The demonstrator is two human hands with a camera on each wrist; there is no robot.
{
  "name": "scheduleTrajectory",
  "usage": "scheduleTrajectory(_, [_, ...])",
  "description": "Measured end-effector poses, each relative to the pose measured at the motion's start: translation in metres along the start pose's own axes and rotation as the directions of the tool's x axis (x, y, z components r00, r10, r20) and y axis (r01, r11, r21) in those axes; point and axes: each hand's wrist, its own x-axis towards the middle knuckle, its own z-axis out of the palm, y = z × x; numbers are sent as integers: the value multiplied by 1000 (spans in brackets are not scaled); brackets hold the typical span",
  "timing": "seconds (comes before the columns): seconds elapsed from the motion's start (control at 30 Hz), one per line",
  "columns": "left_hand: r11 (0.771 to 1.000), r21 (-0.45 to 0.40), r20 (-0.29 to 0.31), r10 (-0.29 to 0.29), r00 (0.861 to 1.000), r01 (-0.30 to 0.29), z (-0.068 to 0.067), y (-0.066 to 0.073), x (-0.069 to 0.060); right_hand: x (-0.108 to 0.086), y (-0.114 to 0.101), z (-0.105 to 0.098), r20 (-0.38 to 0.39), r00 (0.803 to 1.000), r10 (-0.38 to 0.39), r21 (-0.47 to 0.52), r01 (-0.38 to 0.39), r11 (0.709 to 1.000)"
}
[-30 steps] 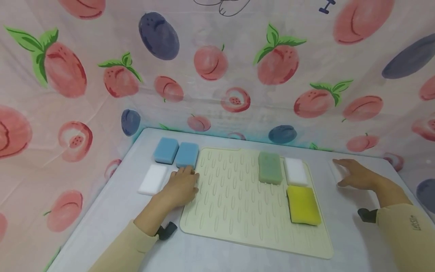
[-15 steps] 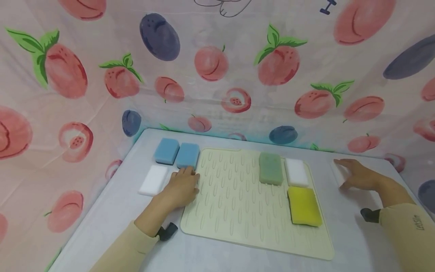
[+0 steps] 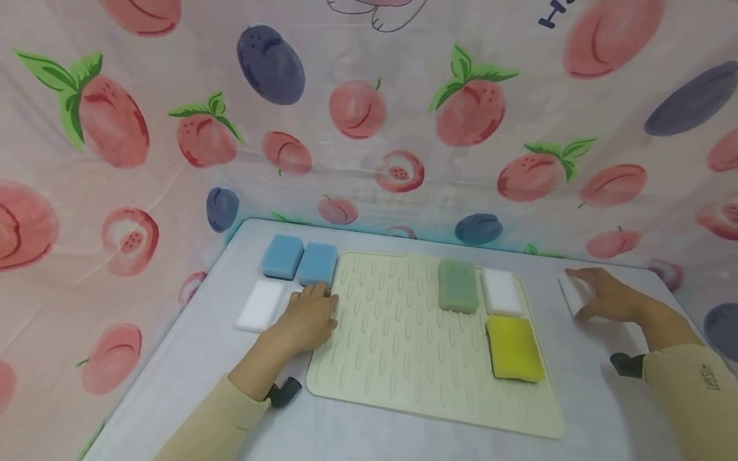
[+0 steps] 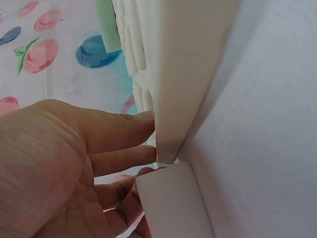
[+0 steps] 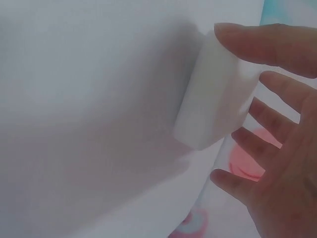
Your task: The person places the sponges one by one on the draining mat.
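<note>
At the mat's left edge, my left hand (image 3: 305,318) rests with its fingers loosely bent. Up close in the left wrist view, its thumb and a finger touch the side of the pale mat (image 4: 188,74). Other fingers of that hand lie beside a white block (image 4: 171,201), partly hidden by it. On the right of the table, my right hand (image 3: 611,298) pinches a white sponge (image 3: 572,296) between thumb and fingers. The right wrist view shows the thumb at one end of that white sponge (image 5: 210,99), with the fingertips along its other side.
On the ribbed mat (image 3: 392,358) are a green sponge (image 3: 458,286), a white sponge (image 3: 501,292) and a yellow sponge (image 3: 514,349). Left of it lie two blue sponges (image 3: 282,256) and another white sponge (image 3: 261,306). A fruit-print curtain (image 3: 369,160) stands behind the table.
My right thumb has shifted slightly to the right, and more of the white sponge under that hand shows. The left hand and the other sponges stay put.
</note>
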Motion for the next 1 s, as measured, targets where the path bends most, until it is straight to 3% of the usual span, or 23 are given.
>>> scheduleTrajectory(0.6, [1000,-20,21,0,1000,0,-3,1,-2,-18,-21,-2,-12,1000,19,-29,-19,999])
scheduleTrajectory(1.0, [1000,-12,24,2,1000,-2,-1,-1,-1,-33,-37,-8,-48,997,-54,-83,50,995])
